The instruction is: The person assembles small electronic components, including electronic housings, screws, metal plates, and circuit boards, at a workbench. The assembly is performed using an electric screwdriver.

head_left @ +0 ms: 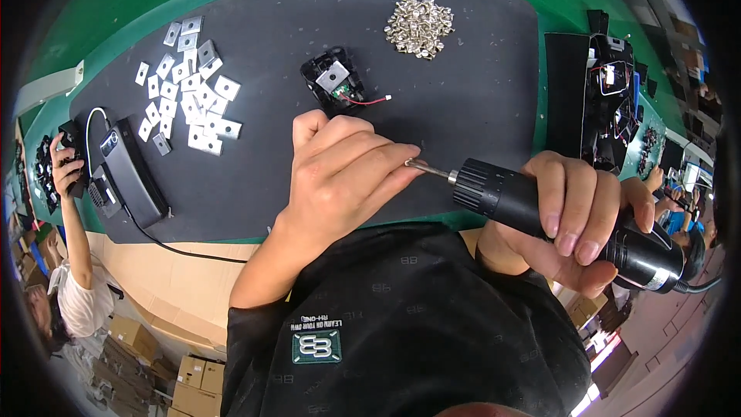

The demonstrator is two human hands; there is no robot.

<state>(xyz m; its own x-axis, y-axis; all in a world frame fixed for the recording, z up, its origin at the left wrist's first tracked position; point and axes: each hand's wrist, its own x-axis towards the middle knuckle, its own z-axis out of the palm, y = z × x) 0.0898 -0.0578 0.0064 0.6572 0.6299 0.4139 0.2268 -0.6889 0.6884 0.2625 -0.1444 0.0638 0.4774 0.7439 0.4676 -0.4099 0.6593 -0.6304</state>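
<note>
My right hand (575, 220) grips a black electric screwdriver (540, 212) lying sideways, its bit pointing left. My left hand (343, 174) is pinched at the bit's tip (417, 164), fingers closed around something too small to make out. Beyond the left hand, a small black plastic part (333, 83) with a metal plate, a circuit board and a red wire lies on the dark mat (463, 93). A heap of silver screws (419, 27) sits at the far side of the mat.
Several square metal plates (189, 85) are scattered at the mat's left. A black box with a cable (131, 170) lies at the left edge. Another person's hand (65, 166) is at far left; more black parts (610, 100) at right. Cardboard boxes below.
</note>
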